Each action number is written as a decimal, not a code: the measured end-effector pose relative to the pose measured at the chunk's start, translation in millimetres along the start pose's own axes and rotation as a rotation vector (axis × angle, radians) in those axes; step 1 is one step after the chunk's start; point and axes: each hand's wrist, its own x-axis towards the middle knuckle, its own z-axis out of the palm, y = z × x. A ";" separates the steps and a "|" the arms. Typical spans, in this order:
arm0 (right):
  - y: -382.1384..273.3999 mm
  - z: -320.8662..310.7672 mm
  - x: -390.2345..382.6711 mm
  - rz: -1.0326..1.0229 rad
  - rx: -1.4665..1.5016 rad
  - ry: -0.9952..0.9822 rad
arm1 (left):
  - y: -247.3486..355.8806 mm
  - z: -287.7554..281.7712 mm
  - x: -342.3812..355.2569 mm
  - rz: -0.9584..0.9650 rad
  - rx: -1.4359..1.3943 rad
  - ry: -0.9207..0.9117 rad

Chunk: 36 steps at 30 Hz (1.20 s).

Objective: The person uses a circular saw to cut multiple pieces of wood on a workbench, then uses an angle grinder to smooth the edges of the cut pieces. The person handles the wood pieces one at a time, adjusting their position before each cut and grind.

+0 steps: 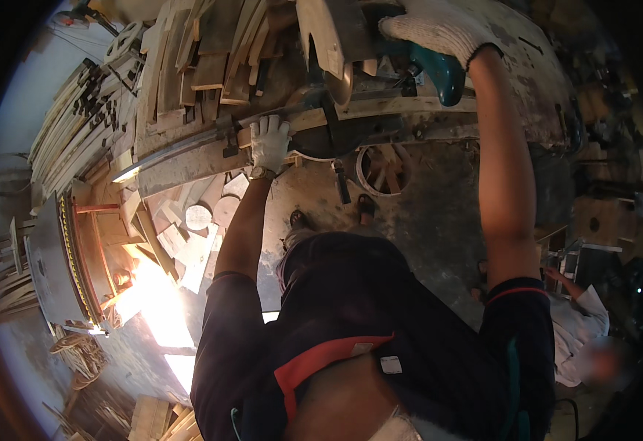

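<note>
A miter saw with a round blade [341,87] and a teal handle [448,79] stands at the far side, its blade raised above the dark round base [320,141]. My right hand [442,33], in a white knit glove, is closed over the teal handle; its fingertips are partly out of sight. A long pale wooden strip [308,119] lies across the saw bed beneath the blade. My left hand [268,147], also gloved, holds this strip down just left of the blade, fingers bent over it.
Boards [215,55] lie stacked behind the saw, with more strips [79,128] at the far left. Offcuts [189,235] cover the floor below the bench. A round bin [384,170] with wood scraps stands under the saw. Another person [580,331] is at the lower right.
</note>
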 end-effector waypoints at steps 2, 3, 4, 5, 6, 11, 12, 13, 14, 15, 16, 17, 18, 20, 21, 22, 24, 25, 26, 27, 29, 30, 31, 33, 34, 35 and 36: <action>6.9 34.1 -0.5 -0.081 -0.034 0.221 | -9.5 -0.2 -8.3 -0.024 -0.003 0.012; 32.0 51.5 3.3 -0.110 -0.085 0.295 | -10.2 8.5 -5.1 -0.008 -0.036 0.048; 46.7 62.9 8.6 -0.142 -0.127 0.364 | -9.6 11.3 -2.7 0.002 -0.058 0.047; 42.7 65.9 6.3 -0.111 -0.035 0.311 | -9.8 12.3 -2.5 0.003 -0.073 0.042; 34.4 68.5 -5.3 -0.082 0.057 0.253 | -11.4 12.0 -4.8 0.001 -0.087 0.037; -4.6 88.2 -62.8 0.246 0.560 -0.021 | -20.8 4.2 -13.4 -0.013 -0.168 0.045; -12.8 93.2 -75.8 0.325 0.717 -0.050 | -18.2 4.3 -12.1 -0.006 -0.177 0.076; -11.1 103.8 -87.7 0.393 0.848 -0.058 | -15.6 6.8 -10.2 0.003 -0.184 0.106; -7.8 117.8 -95.8 0.460 0.979 -0.064 | -14.7 8.8 -7.3 0.010 -0.189 0.137; -3.7 134.4 -101.4 0.462 1.024 -0.059 | -15.1 8.9 -5.6 0.005 -0.195 0.137; 0.7 150.9 -107.7 0.469 1.064 -0.054 | -14.1 8.5 -5.0 0.000 -0.208 0.136; 6.1 165.7 -115.4 0.479 1.103 -0.046 | -11.0 8.4 -5.0 -0.002 -0.222 0.136; 8.6 179.0 -120.1 0.472 1.122 -0.029 | -10.9 8.9 -5.0 -0.007 -0.219 0.137; 8.1 204.3 -129.5 0.467 1.163 0.013 | -12.7 11.3 -6.8 -0.004 -0.216 0.140; 8.0 213.3 -132.7 0.491 1.169 0.035 | -12.9 10.9 -6.5 -0.006 -0.235 0.140; 7.7 222.7 -134.8 0.516 1.182 0.058 | -13.2 10.3 -6.1 -0.007 -0.235 0.144; 4.6 230.0 -136.0 0.545 1.160 0.078 | -13.4 9.9 -7.3 -0.009 -0.233 0.150; 2.3 231.1 -135.9 0.550 1.126 0.075 | -13.9 10.3 -8.8 -0.015 -0.245 0.126; 2.7 231.8 -136.2 0.556 1.092 0.073 | -13.1 10.8 -9.2 -0.020 -0.244 0.125; 8.5 239.4 -141.0 0.505 1.052 0.081 | -12.9 9.5 -7.4 -0.013 -0.242 0.124; 16.7 258.3 -146.2 0.475 1.013 0.108 | -12.5 9.5 -8.2 -0.023 -0.239 0.109; 17.2 263.9 -146.6 0.459 0.996 0.121 | -12.6 9.4 -8.7 -0.030 -0.238 0.097; 17.1 267.7 -147.0 0.466 0.991 0.126 | -12.5 9.1 -9.3 -0.037 -0.237 0.084; 14.6 273.2 -147.6 0.480 0.980 0.138 | -13.1 6.3 -9.2 -0.039 -0.241 0.066; 15.6 276.6 -149.0 0.473 0.995 0.129 | -13.1 4.9 -9.1 -0.039 -0.242 0.058; 17.6 281.5 -151.5 0.466 1.010 0.119 | -12.4 4.4 -9.7 -0.044 -0.245 0.062; 19.7 286.6 -153.6 0.458 1.025 0.114 | -12.0 5.3 -9.5 -0.048 -0.248 0.070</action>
